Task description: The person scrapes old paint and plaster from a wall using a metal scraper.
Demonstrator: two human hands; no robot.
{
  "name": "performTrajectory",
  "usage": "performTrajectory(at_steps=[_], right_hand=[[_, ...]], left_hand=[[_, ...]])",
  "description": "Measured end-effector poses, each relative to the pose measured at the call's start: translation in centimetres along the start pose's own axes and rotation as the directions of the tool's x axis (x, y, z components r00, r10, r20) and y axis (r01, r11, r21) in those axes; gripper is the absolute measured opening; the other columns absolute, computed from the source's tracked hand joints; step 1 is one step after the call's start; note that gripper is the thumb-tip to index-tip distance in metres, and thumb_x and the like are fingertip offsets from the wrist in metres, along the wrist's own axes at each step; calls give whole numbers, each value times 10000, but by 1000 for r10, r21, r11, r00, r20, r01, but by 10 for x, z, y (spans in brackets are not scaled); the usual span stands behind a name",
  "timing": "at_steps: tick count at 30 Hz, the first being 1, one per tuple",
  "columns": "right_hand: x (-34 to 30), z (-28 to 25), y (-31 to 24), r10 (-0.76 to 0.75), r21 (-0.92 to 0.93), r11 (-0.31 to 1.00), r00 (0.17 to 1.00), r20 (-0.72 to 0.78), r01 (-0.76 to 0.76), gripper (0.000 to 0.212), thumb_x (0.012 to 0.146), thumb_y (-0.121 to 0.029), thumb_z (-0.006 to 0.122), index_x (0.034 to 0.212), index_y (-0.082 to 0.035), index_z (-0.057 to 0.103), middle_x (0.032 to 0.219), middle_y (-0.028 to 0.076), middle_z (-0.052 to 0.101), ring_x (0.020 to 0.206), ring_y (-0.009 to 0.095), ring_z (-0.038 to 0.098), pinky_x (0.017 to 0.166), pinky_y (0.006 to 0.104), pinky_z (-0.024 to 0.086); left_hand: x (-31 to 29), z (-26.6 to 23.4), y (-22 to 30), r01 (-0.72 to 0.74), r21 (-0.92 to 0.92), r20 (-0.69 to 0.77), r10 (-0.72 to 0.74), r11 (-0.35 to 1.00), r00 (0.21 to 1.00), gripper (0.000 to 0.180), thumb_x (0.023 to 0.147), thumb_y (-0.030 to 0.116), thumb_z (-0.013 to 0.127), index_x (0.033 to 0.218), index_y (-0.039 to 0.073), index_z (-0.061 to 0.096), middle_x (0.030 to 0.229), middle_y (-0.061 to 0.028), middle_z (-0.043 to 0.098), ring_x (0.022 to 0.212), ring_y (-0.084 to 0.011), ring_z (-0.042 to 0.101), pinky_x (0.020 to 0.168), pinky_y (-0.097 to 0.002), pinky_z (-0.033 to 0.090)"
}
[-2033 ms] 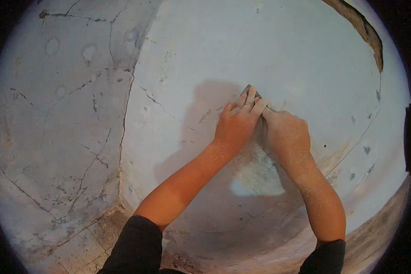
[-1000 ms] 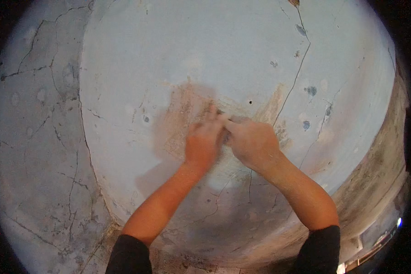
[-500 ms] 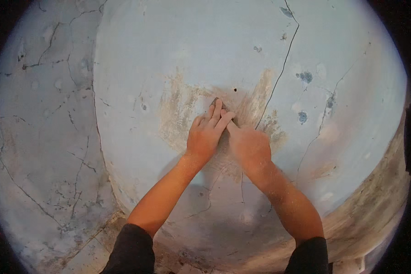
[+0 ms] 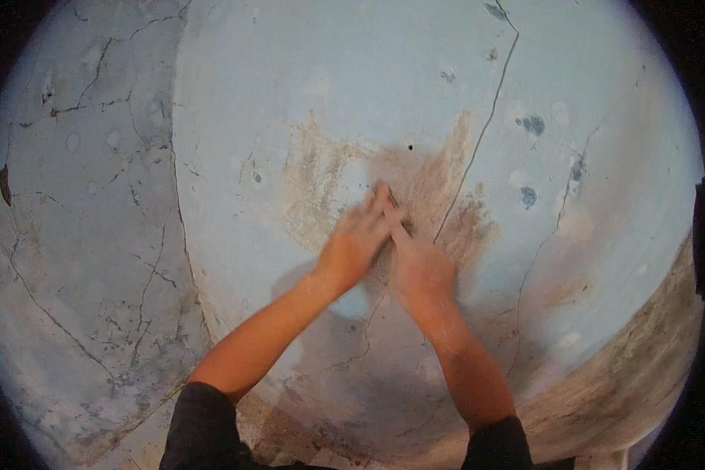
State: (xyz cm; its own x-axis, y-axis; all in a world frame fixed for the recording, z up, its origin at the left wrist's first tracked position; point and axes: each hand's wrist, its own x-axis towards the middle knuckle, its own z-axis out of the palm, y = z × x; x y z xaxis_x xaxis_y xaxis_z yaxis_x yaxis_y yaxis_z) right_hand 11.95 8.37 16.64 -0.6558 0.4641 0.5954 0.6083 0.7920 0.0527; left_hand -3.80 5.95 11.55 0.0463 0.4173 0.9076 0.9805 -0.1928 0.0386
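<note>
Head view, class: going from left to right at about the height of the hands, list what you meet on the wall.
Cracked, weathered pale grey wall section → long vertical crack → rust-brown patch of bare plaster in the light blue paint → left hand → right hand → small dark blue spot.

Pale blue plastered wall [image 4: 305,70] w/ worn brown patch [image 4: 427,184] right under my fingers [image 4: 380,207] — long crack [image 4: 486,125] runs up-right of them. Left of them, cracked wall section [image 4: 86,235] — blue spots [image 4: 531,125] far right.
</note>
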Motion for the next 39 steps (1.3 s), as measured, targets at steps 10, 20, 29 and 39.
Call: performTrajectory(at_steps=[10,20,29,39], right_hand=[[-124,117,3,-50,590,778,916,398,-214,724,982,-145,594,1639,-244,308,943,233,714,769,454,669,759,493,558],[-281,249,-31,-78,433,-40,435,897,-900,557,1049,-214,556,1584,-127,429,852,37,613,523,110,491,462,304,408],[-254,194,-44,129,680,397,771,624,-616,528,1082,-317,551,1567,-130,454,859,40,630,683,150,583,650,316,480],[-181,84,-22,81,649,-320,662,745,-691,485,1074,-216,563,1548,-145,495,842,66,640,452,132,520,363,297,375]], left_hand=[[-174,-13,-17,518,-107,382,-446,849,809,767,873,252,788,1538,90,441,1238,-176,708,1141,-368,653,990,-461,509],[-397,8,2,899,148,565,-781,411,264,545,1014,338,634,1424,-15,567,1063,-237,748,854,-314,754,767,-422,612],[-308,-20,51,925,-336,645,-759,-176,90,589,1002,398,692,1397,-27,593,1254,-169,687,1050,-233,699,858,-365,579],[-197,16,69,531,-551,832,-472,-643,292,419,1043,351,656,1327,44,625,1048,-33,657,884,-182,653,864,-370,562]])
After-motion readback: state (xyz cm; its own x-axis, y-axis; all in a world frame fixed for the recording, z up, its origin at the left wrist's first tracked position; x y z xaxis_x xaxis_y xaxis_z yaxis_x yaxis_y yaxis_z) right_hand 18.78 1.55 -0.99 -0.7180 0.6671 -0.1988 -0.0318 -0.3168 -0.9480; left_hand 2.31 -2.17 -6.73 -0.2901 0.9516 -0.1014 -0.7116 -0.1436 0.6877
